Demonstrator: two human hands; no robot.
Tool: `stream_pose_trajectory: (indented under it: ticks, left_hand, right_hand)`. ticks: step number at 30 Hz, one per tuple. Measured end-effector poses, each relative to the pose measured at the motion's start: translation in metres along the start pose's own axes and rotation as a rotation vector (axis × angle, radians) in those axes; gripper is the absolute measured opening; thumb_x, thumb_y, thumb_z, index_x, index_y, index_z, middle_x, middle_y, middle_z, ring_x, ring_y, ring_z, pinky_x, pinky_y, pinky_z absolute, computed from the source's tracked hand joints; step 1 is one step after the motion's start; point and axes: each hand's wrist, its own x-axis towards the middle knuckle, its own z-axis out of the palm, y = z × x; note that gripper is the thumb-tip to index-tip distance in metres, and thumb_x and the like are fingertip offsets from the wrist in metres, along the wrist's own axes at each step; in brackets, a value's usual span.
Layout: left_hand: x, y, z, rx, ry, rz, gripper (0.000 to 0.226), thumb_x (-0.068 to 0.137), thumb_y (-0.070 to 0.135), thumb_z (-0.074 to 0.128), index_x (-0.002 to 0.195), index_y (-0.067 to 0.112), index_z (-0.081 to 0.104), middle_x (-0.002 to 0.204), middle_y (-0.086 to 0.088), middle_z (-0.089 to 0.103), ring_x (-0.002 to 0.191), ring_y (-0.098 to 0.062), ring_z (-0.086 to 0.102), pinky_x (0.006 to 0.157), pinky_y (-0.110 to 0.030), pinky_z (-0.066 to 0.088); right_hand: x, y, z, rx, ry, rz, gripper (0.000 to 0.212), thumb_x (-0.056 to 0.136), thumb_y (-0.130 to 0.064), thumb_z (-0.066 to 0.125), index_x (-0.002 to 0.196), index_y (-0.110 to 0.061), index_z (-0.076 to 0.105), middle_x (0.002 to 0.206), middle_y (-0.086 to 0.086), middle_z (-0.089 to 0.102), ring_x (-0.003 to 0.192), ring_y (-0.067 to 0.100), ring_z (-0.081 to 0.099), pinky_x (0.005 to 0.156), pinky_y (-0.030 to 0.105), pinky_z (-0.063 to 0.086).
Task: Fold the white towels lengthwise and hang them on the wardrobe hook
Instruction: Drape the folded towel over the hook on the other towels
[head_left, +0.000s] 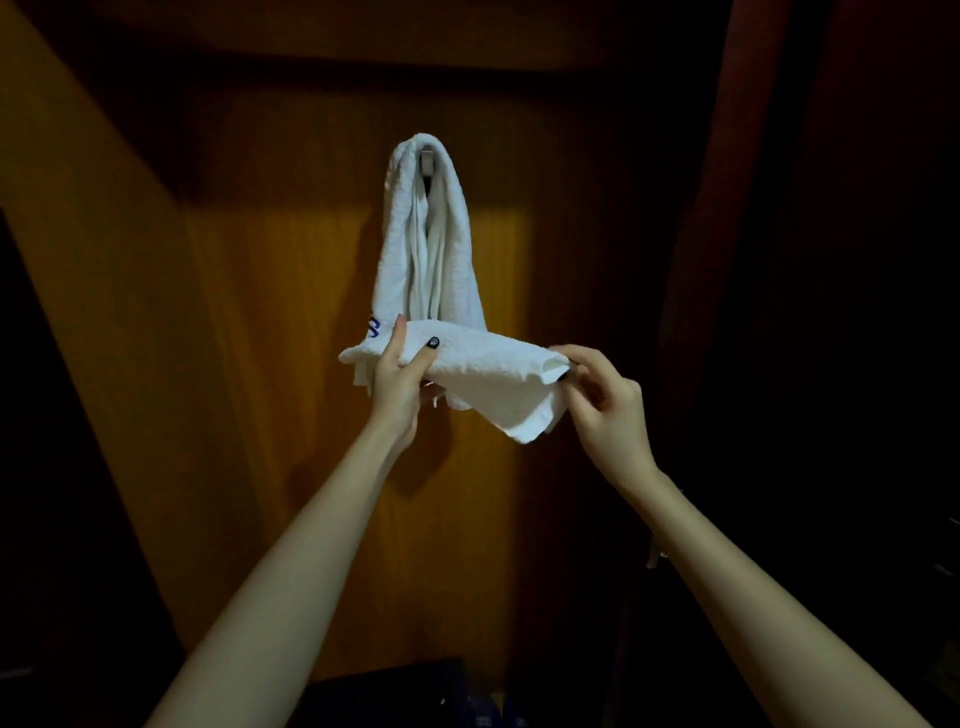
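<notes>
Towels are occupying two positions in front of the wooden wardrobe panel (291, 312). One white hanging towel (428, 228) is draping over the wardrobe hook (427, 160), its two halves falling side by side, with a blue mark (374, 327) showing at its lower left edge. A second folded towel (488, 369) is being held roughly level just below and in front of the hanging one, its lower corner drooping toward the right.

The left hand (397, 379) is closing around the left portion of the folded towel, the thumb pressing on the top face and the fingers wrapping underneath; the thumbnail is carrying dark polish. The right hand (602, 395) is pinching the right end of the same towel between thumb and fingertips, with the remaining fingers curling loosely. Both forearms are extending upward from the lower edge of the view.

Lighting is falling on the central panel only; the surrounding wardrobe interior is lying in deep shadow, and items at the bottom edge are too dark to identify.
</notes>
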Motion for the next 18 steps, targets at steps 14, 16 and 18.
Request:
stream_pose_trajectory:
  ticks: [14,16,18]
  left_hand:
    - [-0.007,-0.005,-0.013,-0.144,-0.203,-0.151,0.081,0.089,-0.006,0.054,0.150,0.036,0.019,0.132,0.005,0.039,0.096,-0.013,0.068,0.068,-0.030,0.056]
    - [-0.010,-0.008,-0.008,-0.204,-0.181,-0.140,0.086,0.086,-0.013,0.052,0.147,0.041,0.025,0.125,0.009,0.041,0.091,-0.012,0.070,0.071,-0.033,0.056]
    - [-0.011,-0.009,-0.005,-0.296,-0.108,-0.123,0.087,0.085,-0.016,0.048,0.144,0.044,0.028,0.136,0.002,0.038,0.105,-0.020,0.063,0.077,-0.037,0.055]
  right_hand:
    - [-0.003,-0.021,-0.017,-0.092,-0.179,0.068,0.011,0.091,-0.010,0.063,0.088,-0.013,0.073,0.086,0.001,0.059,0.076,0.009,0.056,0.068,0.017,0.042]
    - [-0.001,-0.021,-0.010,-0.177,-0.110,0.078,0.009,0.086,-0.012,0.069,0.080,-0.014,0.064,0.084,0.000,0.056,0.075,0.008,0.052,0.067,0.017,0.040]
    - [0.003,-0.019,-0.004,-0.215,-0.088,0.130,0.015,0.084,-0.007,0.069,0.088,-0.016,0.057,0.091,-0.001,0.056,0.083,0.004,0.051,0.071,0.016,0.037]
